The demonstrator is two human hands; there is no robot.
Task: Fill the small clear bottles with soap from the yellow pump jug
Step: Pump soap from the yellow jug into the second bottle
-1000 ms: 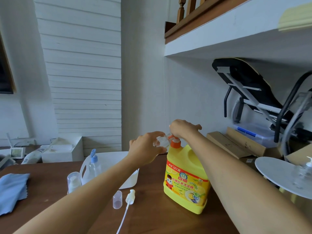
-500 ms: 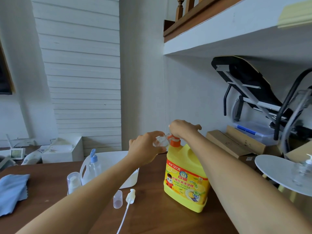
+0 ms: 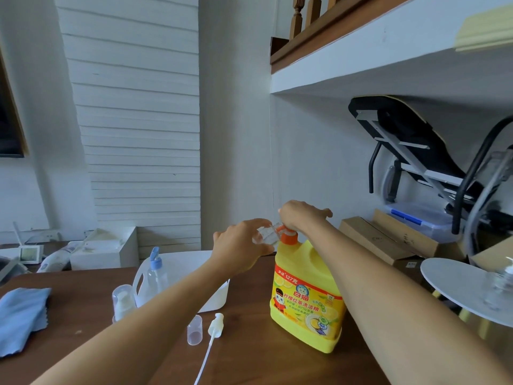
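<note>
The yellow pump jug (image 3: pixel 305 295) with an orange pump collar stands on the brown table (image 3: pixel 249 354). My right hand (image 3: pixel 301 215) rests flat on top of the pump head, fingers fairly straight. My left hand (image 3: pixel 240 247) grips a small clear bottle (image 3: pixel 265 234), tilted, its mouth at the pump spout. A loose white pump top with a long tube (image 3: pixel 215 327) and a clear cap (image 3: pixel 195 329) lie on the table in front of the jug.
A white tub (image 3: pixel 213 295) sits behind my left forearm, holding a bottle with a blue sprayer (image 3: pixel 155 269). A small capped pump bottle (image 3: pixel 122 301) stands beside it. A blue cloth (image 3: pixel 19 318) lies at left. A round white stand (image 3: pixel 460 287) with a clear bottle (image 3: pixel 499 284) is at right.
Both hands stay at the pump with the small bottle at the spout; nothing has visibly moved apart from a slight shift of the view.
</note>
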